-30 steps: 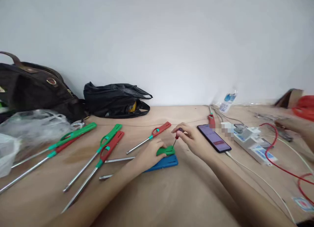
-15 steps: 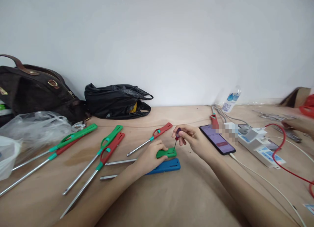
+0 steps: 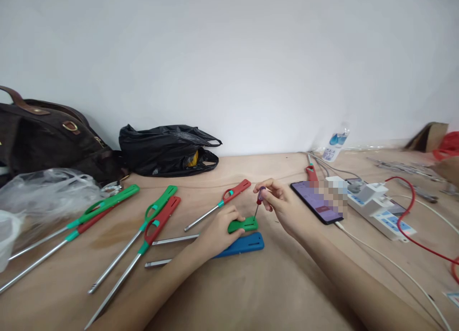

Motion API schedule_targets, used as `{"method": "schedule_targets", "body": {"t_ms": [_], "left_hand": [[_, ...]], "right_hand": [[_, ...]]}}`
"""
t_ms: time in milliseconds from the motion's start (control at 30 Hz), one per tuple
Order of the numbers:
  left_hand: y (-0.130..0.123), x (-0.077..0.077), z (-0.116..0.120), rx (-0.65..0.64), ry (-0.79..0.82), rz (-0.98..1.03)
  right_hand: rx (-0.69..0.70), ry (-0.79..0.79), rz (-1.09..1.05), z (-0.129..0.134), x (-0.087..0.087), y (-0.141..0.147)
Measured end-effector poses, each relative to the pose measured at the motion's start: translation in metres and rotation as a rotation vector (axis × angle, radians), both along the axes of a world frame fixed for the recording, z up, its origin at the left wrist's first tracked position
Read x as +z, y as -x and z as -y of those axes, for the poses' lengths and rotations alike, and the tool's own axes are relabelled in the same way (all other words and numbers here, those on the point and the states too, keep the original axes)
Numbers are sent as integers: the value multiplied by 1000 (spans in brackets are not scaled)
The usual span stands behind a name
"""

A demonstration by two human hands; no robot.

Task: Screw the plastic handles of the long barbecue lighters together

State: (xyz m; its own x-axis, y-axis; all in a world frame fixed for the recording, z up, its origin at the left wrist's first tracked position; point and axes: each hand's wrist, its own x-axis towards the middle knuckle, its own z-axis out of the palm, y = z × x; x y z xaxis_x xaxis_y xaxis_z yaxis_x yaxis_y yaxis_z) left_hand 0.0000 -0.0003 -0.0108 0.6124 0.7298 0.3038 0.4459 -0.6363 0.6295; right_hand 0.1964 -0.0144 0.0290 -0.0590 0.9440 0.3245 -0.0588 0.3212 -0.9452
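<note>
My left hand (image 3: 222, 230) grips a green lighter (image 3: 247, 224) with a long metal tube, lying flat on the table. In my right hand (image 3: 278, 202) is a small screwdriver (image 3: 260, 197) with a dark red handle, held upright between the fingers. Its tip meets the green handle near the right end. Just in front lies a blue lighter (image 3: 247, 244), partly under my left hand and forearm. Behind my left hand rests a red lighter (image 3: 236, 191). More red and green lighters (image 3: 161, 199) lie to the left, some overlapping.
A black plastic bag (image 3: 161, 147), a dark bag (image 3: 53, 140) and clear plastic (image 3: 53, 192) stand at back left. On the right are a phone (image 3: 311, 199), a power strip (image 3: 387, 221), cables, a bottle (image 3: 334, 144) and metal parts (image 3: 405, 168).
The view has shifted slightly. The co-worker's hand at the far right has moved away from the metal parts. My hands keep the same hold on the green lighter and screwdriver.
</note>
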Motion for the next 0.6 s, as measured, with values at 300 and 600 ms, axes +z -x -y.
{"method": "schedule_targets", "body": {"t_ms": [300, 600], "left_hand": [[-1, 0, 1, 19, 19, -9], [-1, 2, 3, 11, 37, 2]], "right_hand": [[78, 21, -107, 5, -1, 5], [89, 56, -75, 5, 2, 2]]}}
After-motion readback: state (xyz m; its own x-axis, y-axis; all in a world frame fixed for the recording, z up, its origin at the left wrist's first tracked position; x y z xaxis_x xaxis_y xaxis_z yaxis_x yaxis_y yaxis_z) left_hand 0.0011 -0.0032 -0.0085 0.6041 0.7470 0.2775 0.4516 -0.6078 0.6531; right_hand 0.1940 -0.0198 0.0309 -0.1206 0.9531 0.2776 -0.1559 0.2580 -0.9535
